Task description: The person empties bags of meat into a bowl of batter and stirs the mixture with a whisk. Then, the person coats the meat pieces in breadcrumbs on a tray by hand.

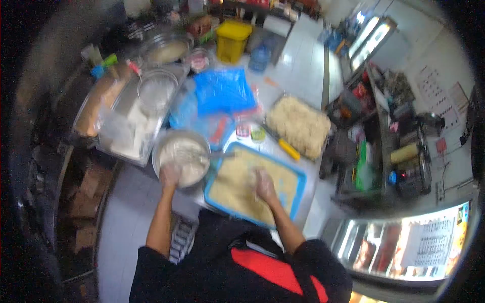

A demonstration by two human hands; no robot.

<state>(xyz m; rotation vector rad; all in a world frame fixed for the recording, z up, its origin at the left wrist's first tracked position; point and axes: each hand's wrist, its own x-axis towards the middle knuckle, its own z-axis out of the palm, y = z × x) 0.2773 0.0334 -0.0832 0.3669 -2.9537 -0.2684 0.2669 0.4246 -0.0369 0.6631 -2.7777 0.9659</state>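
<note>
My left hand is at the near side of a round metal bowl of creamy white batter. Its fingertips reach into the bowl, too blurred to make out. A whisk-like wire tool lies in the batter, its handle over the right rim. Above a blue-rimmed tray of pale yellow crumbs is my right hand. Whitish coating covers its fingers, which look curled together; whatever may be in them is hidden by blur.
Behind the tray lie blue plastic packs and a yellow-handled tool. A tray heaped with crumbly pale pieces stands at the far right. A metal pan of white powder holds a round sieve to the left.
</note>
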